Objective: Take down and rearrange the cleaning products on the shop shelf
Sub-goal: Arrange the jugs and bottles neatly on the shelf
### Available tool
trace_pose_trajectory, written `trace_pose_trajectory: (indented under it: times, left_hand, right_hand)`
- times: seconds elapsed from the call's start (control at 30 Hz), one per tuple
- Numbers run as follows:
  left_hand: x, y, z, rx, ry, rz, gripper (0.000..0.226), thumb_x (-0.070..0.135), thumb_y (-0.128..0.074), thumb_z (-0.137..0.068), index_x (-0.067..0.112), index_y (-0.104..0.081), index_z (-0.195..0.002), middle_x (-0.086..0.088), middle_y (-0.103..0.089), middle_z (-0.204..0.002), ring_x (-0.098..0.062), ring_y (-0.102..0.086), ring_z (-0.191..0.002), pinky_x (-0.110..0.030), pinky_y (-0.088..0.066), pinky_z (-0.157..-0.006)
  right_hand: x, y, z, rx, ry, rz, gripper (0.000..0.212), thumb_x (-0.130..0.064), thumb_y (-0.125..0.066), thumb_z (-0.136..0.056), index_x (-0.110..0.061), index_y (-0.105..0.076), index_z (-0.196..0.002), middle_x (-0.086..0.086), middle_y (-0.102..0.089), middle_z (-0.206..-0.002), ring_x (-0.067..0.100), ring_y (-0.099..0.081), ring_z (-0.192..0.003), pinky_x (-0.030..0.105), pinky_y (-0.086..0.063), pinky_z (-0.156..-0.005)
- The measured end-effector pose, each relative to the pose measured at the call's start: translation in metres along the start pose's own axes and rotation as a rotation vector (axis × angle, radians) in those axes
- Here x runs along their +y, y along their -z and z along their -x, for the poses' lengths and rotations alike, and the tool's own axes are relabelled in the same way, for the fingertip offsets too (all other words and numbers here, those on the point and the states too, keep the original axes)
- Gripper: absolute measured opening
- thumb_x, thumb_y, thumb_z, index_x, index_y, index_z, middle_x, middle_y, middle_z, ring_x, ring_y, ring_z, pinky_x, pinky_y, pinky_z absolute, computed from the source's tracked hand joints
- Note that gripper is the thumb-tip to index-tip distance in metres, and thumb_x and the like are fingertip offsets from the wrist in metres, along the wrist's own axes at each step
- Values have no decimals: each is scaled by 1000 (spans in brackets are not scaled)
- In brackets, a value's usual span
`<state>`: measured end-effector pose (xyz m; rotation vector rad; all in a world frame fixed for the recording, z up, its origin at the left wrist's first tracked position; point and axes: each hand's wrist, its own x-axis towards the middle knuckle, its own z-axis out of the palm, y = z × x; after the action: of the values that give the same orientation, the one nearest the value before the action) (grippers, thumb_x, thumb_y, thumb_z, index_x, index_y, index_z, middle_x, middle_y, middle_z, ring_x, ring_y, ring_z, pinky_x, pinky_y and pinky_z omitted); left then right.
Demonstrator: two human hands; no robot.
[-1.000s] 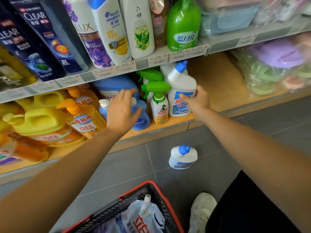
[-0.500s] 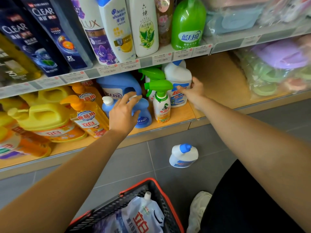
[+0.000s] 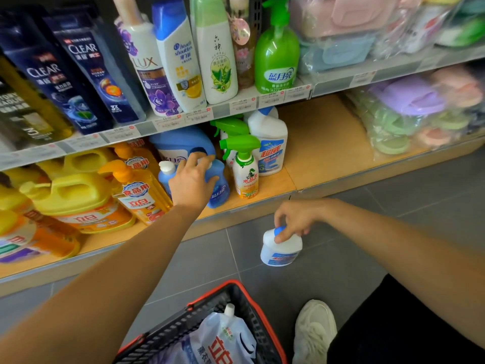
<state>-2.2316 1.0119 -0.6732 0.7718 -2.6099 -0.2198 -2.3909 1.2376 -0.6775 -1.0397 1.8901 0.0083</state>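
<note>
Both hands hold bottles, one on the shelf and one on the floor.
The left hand [image 3: 193, 185] curls round the top of a small blue bottle [image 3: 220, 191] on the lower shelf [image 3: 322, 153]. The right hand [image 3: 295, 219] grips the capped top of a white bottle [image 3: 282, 249] standing on the floor [image 3: 367, 232], at five o'clock from the blue one. A green spray bottle [image 3: 245, 174] stands just beside the blue bottle at three o'clock.

Lower shelf [image 3: 328, 153], wood: blue bottle [image 3: 220, 191] under left-hand fingers [image 3: 194, 160]; spray bottle [image 3: 245, 177] just right of them; yellow jugs [image 3: 76, 195] to their left. Floor [image 3: 393, 222], grey tile: white bottle [image 3: 280, 252] upright under right-hand fingers [image 3: 282, 236]; basket [image 3: 236, 291] well apart from them.
</note>
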Motion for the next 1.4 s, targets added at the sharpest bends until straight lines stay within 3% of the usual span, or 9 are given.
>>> trace_pose_trajectory:
  times: [0.2, 0.33, 0.43, 0.53, 0.73, 0.87, 0.93, 1.13, 1.4]
  left_hand:
    - [-5, 17, -2, -44, -107, 19, 63, 28, -81, -83, 18, -58, -141, -6, -63, -133, -33, -62, -114, -45, -57, -71]
    - [-32, 39, -1, 5, -311, -158, 59, 28, -74, -78, 14, -62, -135, -12, -64, -132, -37, -61, -112, -46, -53, -79]
    - [-53, 53, -10, -196, -165, -281, 70, 27, -75, -78, 17, -53, -143, -15, -53, -145, -42, -52, -124, -52, -49, -93]
    - [-63, 55, -16, -410, -44, -303, 68, 30, -73, -88, 24, -44, -149, -9, -47, -148, -37, -54, -125, -47, -53, -87]
    - [-63, 65, -28, -478, -43, -204, 58, 35, -80, -84, 25, -57, -137, -12, -63, -128, -35, -59, -114, -45, -51, -90]
    - [-62, 72, -26, -534, -80, -249, 58, 40, -79, -83, 29, -58, -136, -8, -68, -124, -34, -62, -110, -41, -50, -86]
    - [-60, 76, -23, -555, -92, -208, 59, 38, -81, -83, 30, -58, -136, -6, -64, -129, -32, -60, -115, -41, -48, -89]
    - [-53, 80, -16, -575, -92, -234, 57, 46, -76, -84, 35, -57, -136, 1, -63, -133, -24, -59, -118, -39, -53, -87]
    - [-22, 51, -30, -390, 17, -60, 86, 63, -75, -78, 27, -41, -147, -7, -59, -139, -33, -61, -117, -43, -53, -85]
  right_hand:
    - [3, -28, -5, 159, 67, -3, 35, -29, -82, -80, -19, -54, -99, -2, -53, -91, 22, -66, -64, 25, -51, -50]
    - [9, -20, -4, 221, 93, -102, 23, -21, -79, -83, -17, -58, -93, -2, -57, -85, 22, -65, -66, 33, -56, -62]
    - [15, -1, 4, 255, 102, -222, 20, -16, -80, -81, -15, -62, -89, 5, -66, -83, 22, -64, -66, 37, -57, -65]
    - [16, 23, 17, 351, 144, -314, 18, -18, -81, -81, -12, -67, -90, 11, -72, -83, 15, -64, -62, 27, -54, -59]
    - [5, 69, 45, 668, 312, -584, 14, -16, -80, -82, -7, -71, -89, -8, -70, -66, 0, -60, -58, 15, -47, -54]
    - [-4, 96, 58, 912, 363, -706, 14, -16, -80, -79, -7, -74, -87, 11, -69, -77, 11, -57, -67, 26, -46, -63]
    - [-11, 109, 61, 979, 406, -728, 11, -17, -78, -79, -11, -76, -87, 4, -67, -77, 7, -57, -68, 24, -46, -65]
    - [-25, 121, 44, 1044, 371, -528, 5, -22, -73, -85, -21, -74, -90, -6, -68, -87, 1, -57, -77, 19, -43, -67]
    - [-29, 109, 17, 1030, 259, -512, 27, -24, -70, -91, -8, -66, -113, 10, -66, -113, 19, -58, -101, 29, -43, -80]
